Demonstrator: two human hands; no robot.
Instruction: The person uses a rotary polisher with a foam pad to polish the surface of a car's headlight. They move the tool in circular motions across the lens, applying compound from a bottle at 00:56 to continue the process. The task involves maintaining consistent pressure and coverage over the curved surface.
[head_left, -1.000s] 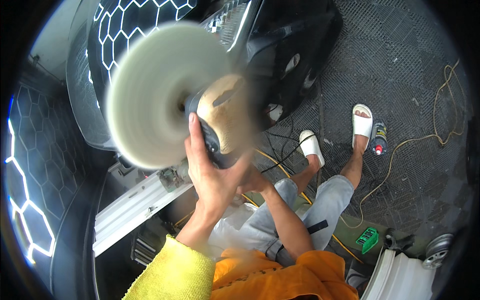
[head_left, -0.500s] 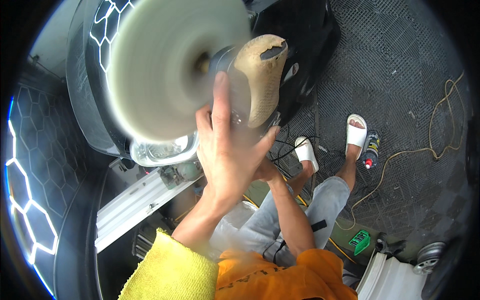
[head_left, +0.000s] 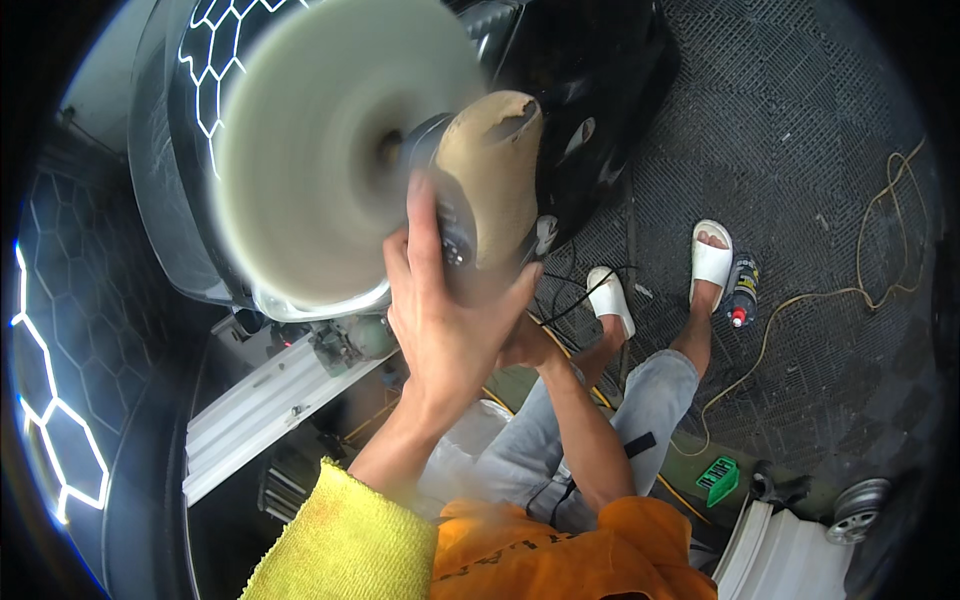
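In the head view, the polisher [head_left: 490, 200] sat near twelve o'clock, its blurred pad [head_left: 310, 160] toward ten. The left hand [head_left: 447, 310] gripped its body, probably for steadiness; the half-hidden right hand's [head_left: 530, 343] hold couldn't be told.

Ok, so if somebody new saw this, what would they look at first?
Probably the big pale disc at the upper left, so blurred that it seems to be spinning, on a tan-covered tool held in the left hand. Next might come the bright yellow cloth at the bottom, left of the orange shirt, and the glowing hexagon lines at the far left.
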